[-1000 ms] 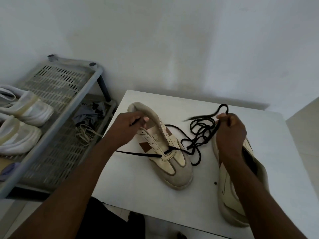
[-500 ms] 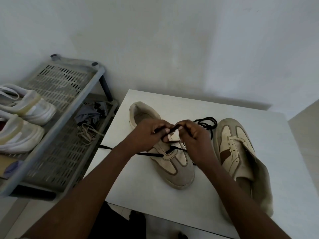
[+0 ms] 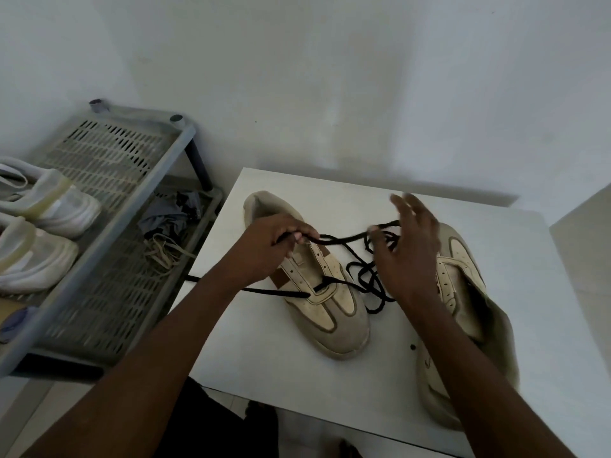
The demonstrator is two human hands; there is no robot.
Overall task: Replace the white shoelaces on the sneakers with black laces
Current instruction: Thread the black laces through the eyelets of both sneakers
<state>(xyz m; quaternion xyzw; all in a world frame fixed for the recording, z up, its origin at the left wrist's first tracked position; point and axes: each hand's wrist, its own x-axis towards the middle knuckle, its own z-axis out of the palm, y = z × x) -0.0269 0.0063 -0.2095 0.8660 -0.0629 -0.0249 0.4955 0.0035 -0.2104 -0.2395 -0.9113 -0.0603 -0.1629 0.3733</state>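
1. The left hand (image 3: 274,241) pinches the black lace (image 3: 277,292), fingers curled tight on it, just above the tongue of the first sneaker (image 3: 330,312). The lace crosses only the lowest pair of eyelets. If the pinch slackens, it can slide back out of them.
2. The right hand (image 3: 411,256) hovers to the right of the first sneaker, fingers straight and spread. It is blurred, but it grips nothing that I can see. Beneath it the loose lace lies in crossed loops, so a hasty grab may catch a loop instead of the free end and pull a knot tight.
3. The other run of lace leaves the first sneaker's left side and goes over the table (image 3: 258,358) edge. Its hanging weight, or a knock from the left forearm, could drag the two sides uneven.
4. The second sneaker (image 3: 463,259) lies just right of the first sneaker, its eyelets bare. Loops lie against or beside it; I cannot tell which. A hard tug might snag there and shift it.
5. Pale laces (image 3: 165,256) lie on the rack (image 3: 109,292), well left of the first sneaker. They are probably the removed pair and pose little risk there.
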